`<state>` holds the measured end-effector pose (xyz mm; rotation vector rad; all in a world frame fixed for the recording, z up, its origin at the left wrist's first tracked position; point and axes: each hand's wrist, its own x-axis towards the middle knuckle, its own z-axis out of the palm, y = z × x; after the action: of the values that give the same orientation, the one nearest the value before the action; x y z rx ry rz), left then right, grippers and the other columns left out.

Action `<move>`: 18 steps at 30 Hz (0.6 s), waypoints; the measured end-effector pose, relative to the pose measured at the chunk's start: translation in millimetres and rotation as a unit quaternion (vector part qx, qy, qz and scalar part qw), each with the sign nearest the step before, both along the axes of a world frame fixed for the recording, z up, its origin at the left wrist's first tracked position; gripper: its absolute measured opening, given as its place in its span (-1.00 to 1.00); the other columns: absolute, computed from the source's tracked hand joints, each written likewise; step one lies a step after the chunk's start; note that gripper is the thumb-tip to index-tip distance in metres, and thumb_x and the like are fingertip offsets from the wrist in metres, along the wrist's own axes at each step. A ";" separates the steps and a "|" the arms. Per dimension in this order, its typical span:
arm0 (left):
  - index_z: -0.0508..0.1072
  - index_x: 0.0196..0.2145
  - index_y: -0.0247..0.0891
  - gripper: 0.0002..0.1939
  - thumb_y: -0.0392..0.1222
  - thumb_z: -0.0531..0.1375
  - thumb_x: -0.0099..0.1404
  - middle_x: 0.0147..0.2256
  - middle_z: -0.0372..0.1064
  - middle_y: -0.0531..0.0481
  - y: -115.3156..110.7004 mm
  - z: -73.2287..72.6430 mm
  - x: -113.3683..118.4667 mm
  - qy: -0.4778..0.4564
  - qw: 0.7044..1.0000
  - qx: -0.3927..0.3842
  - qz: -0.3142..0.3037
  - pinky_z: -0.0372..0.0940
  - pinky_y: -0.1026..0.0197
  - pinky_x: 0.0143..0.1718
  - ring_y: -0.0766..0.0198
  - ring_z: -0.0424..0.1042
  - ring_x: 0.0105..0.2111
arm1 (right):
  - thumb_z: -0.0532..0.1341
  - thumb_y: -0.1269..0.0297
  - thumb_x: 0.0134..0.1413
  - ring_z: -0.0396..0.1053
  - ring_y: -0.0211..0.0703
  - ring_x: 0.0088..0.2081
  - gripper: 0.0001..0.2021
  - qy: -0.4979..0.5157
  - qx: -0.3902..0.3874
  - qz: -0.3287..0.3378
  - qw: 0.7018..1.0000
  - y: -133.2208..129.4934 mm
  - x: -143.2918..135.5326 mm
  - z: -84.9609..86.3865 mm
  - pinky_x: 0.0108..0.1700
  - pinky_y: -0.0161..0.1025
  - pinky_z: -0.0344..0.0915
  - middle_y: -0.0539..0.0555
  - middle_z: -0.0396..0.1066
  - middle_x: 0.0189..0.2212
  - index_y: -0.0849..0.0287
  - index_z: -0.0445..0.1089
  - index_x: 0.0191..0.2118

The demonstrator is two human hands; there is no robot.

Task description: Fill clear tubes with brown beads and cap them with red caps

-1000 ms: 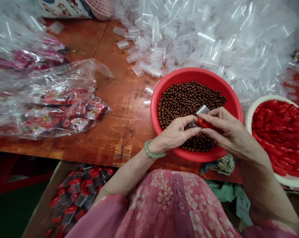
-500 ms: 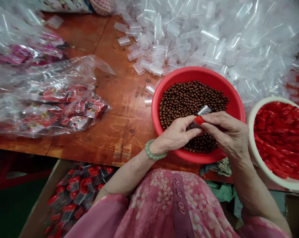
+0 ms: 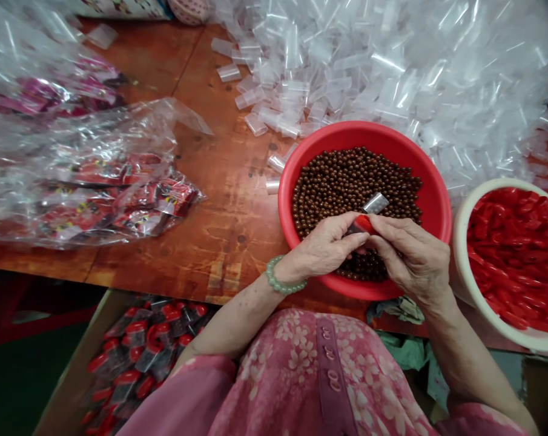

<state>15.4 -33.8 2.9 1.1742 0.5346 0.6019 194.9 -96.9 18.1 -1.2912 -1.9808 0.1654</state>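
My left hand [image 3: 323, 247] is closed around a small clear plastic container [image 3: 353, 229], dark inside and partly hidden by my fingers. At its right end sits a red cap [image 3: 364, 223]. My right hand [image 3: 412, 257] pinches this cap with thumb and fingertips pressed against it. Both hands are over the near side of a red bowl [image 3: 441, 206] that holds many brown beads [image 3: 346, 175]. Just beyond my fingertips, another clear container [image 3: 375, 203] lies on the beads.
Clear containers [image 3: 337, 79] are heaped behind the bowl. A white tub [image 3: 461, 242] of red caps [image 3: 514, 254] stands to the right. Plastic bags with red packets [image 3: 87, 209] lie at left. Below the table edge, a box [image 3: 69, 369] holds capped containers [image 3: 137, 333].
My right hand has shifted slightly down and left, and its fingers have drawn in around the cap. The red cap now lies flatter against the container. My left hand has barely moved.
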 end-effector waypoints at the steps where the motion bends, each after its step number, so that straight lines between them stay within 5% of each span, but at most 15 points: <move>1: 0.45 -0.17 -0.34 -0.88 -0.26 0.13 0.41 -0.36 0.35 0.06 -0.5 0.0 0.5 0.002 1.000 0.002 0.008 0.36 0.28 -0.21 0.39 0.33 -0.38 | 0.33 0.52 0.19 0.62 -0.06 -0.03 -0.51 -0.002 -0.001 0.002 1.000 0.4 0.1 -0.7 0.02 -0.14 0.59 0.18 0.63 0.01 0.04 0.51 0.21; 7: 0.47 -0.09 -0.38 -0.77 -0.20 0.11 0.42 -0.33 0.39 0.00 -0.6 0.5 0.0 0.011 1.000 0.025 0.010 0.38 0.24 -0.19 0.36 0.36 -0.36 | 0.30 0.50 0.23 0.64 -0.12 -0.08 -0.60 0.062 -0.050 0.021 0.997 9.4 3.8 4.7 -0.02 -0.18 0.62 0.09 0.65 -0.04 -0.03 0.58 0.11; 12: 0.48 0.08 -0.31 -0.65 -0.19 0.11 0.42 -0.18 0.52 -0.08 -0.3 -3.3 -0.9 0.025 0.991 0.129 0.039 0.39 0.13 0.03 0.23 0.47 -0.17 | 0.37 0.45 0.19 0.64 -0.12 -0.12 -0.69 0.151 -0.126 0.023 0.980 16.7 5.4 14.8 -0.04 -0.16 0.61 0.02 0.67 -0.13 -0.09 0.65 -0.03; 18: 0.26 0.35 -0.36 -0.40 -0.21 0.12 0.38 -0.03 0.55 -0.17 -6.4 -10.2 3.5 0.099 0.968 0.218 0.074 0.37 0.05 0.15 0.08 0.50 0.02 | 0.43 0.44 0.12 0.63 -0.17 -0.18 -0.74 0.257 -0.171 -0.006 0.951 14.5 7.6 7.7 -0.07 -0.20 0.59 -0.03 0.68 -0.20 -0.08 0.67 -0.13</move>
<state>18.9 -40.2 -7.4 1.6331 0.6846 0.7607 202.4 -82.4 25.8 -1.3036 -1.5329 0.7883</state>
